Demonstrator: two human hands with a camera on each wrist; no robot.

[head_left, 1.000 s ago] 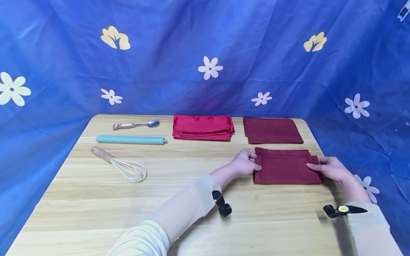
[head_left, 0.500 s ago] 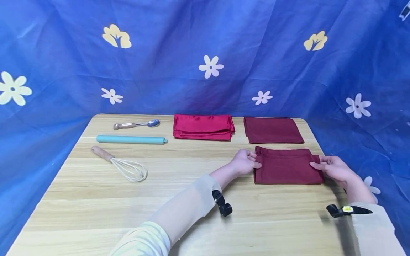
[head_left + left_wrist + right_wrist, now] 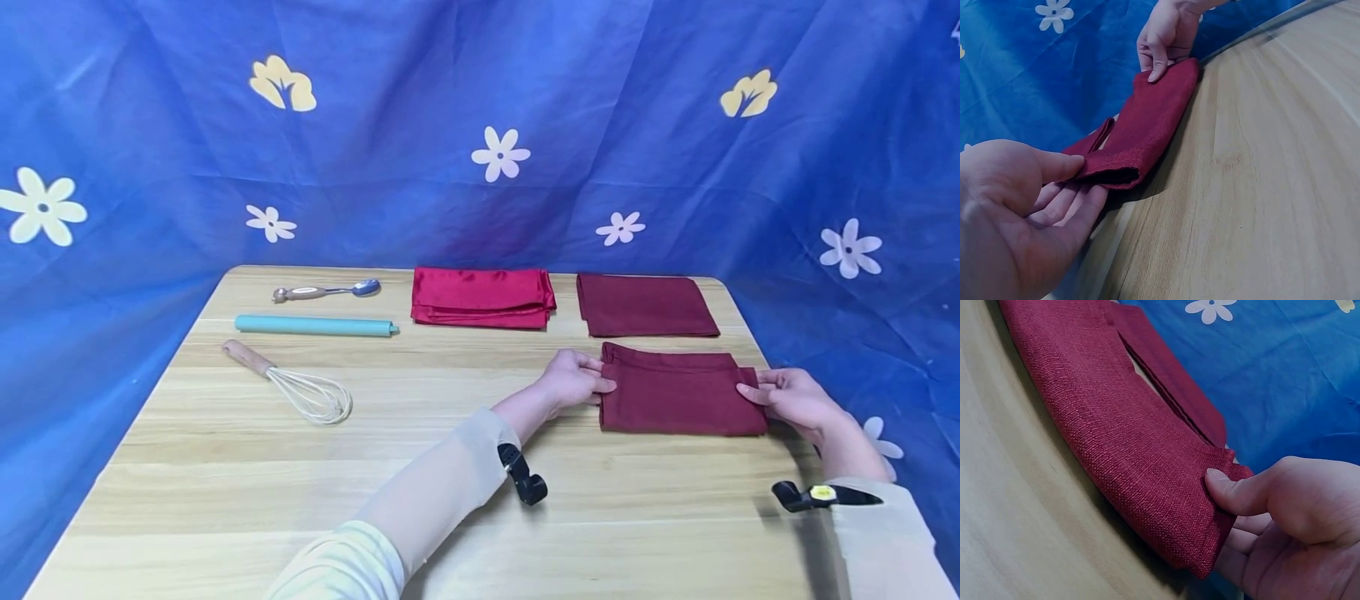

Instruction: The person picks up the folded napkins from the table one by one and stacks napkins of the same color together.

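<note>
A folded maroon cloth (image 3: pixel 678 396) lies at the right of the table, its coarse weave plain in the right wrist view. My left hand (image 3: pixel 572 383) pinches its left edge, thumb on top and fingers underneath. At the opposite edge my right hand (image 3: pixel 797 400) holds it the same way, the thumb (image 3: pixel 1235 490) pressed on the upper layer. From the left wrist view the folded layers (image 3: pixel 1116 175) gape a little at the near end, with shadow beneath. Behind it lies a second folded maroon cloth (image 3: pixel 648 306), flat and untouched.
A shiny crimson folded cloth (image 3: pixel 482 298) lies at the back middle. On the left are a spoon (image 3: pixel 330 290), a turquoise rod (image 3: pixel 315 326) and a whisk (image 3: pixel 288 382). A blue flowered curtain (image 3: pixel 375 125) hangs behind the wooden table (image 3: pixel 225 500).
The view has shifted slightly, so everything appears a little further right. My right hand has moved slightly outward with the cloth's right edge. Both hands keep their hold.
</note>
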